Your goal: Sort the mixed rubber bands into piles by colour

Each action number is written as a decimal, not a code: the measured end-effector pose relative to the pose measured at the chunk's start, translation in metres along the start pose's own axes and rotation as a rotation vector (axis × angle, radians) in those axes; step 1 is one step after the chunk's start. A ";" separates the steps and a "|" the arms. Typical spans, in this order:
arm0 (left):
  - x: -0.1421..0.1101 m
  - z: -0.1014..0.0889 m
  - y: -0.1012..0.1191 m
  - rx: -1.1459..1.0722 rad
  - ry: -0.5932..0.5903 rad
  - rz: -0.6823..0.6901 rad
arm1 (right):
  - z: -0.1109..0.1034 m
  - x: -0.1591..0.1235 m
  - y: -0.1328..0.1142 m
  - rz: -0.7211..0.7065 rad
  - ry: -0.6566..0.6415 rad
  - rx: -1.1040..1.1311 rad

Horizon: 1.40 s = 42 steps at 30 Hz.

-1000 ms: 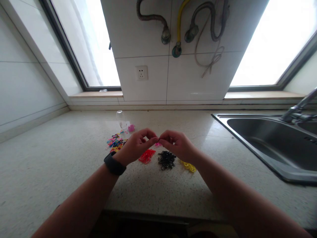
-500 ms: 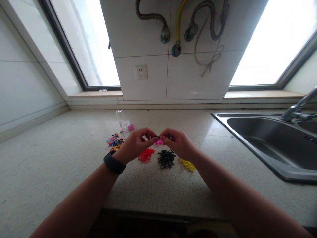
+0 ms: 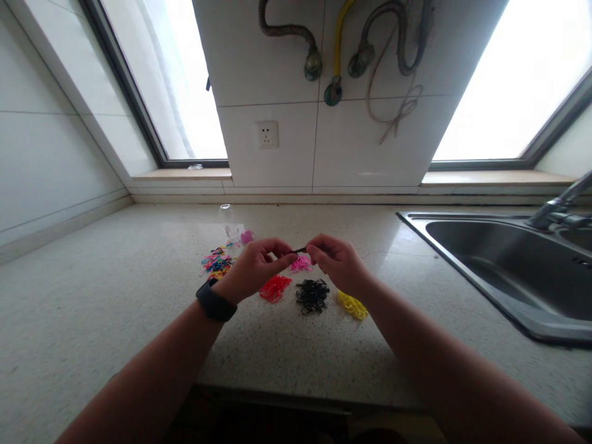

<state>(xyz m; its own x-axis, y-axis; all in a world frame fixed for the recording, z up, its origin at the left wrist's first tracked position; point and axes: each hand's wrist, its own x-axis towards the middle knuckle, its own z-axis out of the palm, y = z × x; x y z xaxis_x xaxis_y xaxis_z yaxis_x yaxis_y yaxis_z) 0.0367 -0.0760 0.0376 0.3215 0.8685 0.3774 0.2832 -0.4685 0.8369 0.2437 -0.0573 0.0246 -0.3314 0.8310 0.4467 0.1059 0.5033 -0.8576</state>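
Between my two pinched hands a thin black rubber band (image 3: pixel 301 250) is stretched. My left hand (image 3: pixel 260 265), with a dark watch on the wrist, grips its left end; my right hand (image 3: pixel 338 259) grips the other end. Below and behind the fingers lies a small pile of pink rubber bands (image 3: pixel 301 264). Nearer to me are piles of red rubber bands (image 3: pixel 275 288), black rubber bands (image 3: pixel 312 296) and yellow rubber bands (image 3: pixel 353 305), the yellow ones partly behind my right wrist. A mixed-colour pile of bands (image 3: pixel 216 264) sits left of my left hand, partly hidden by it.
A clear plastic container (image 3: pixel 228 222) and a pink piece (image 3: pixel 246 236) stand behind the mixed pile on the speckled counter (image 3: pixel 296 364). To the right is a steel sink (image 3: pixel 499 265) with a faucet (image 3: pixel 562 206). A wall socket (image 3: pixel 267 134) and hoses are on the tiled wall.
My hands were almost touching at the fingertips. My right hand has moved slightly right, and the black band now shows stretched between them. More of the pink pile has come into view.
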 end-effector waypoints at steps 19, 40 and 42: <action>-0.001 -0.001 -0.006 -0.084 -0.042 0.063 | -0.005 0.004 0.004 0.014 0.111 0.057; -0.003 -0.002 0.006 0.150 -0.159 0.149 | -0.006 0.005 0.001 0.020 0.114 0.043; -0.003 -0.003 0.006 0.186 -0.181 0.160 | -0.007 0.005 0.001 0.015 0.114 0.047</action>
<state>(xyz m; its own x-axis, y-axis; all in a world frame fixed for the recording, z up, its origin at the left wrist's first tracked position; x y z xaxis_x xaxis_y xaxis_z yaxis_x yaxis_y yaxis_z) 0.0348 -0.0813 0.0421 0.5261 0.7464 0.4076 0.3718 -0.6329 0.6791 0.2485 -0.0507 0.0274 -0.2212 0.8611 0.4578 0.0651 0.4814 -0.8741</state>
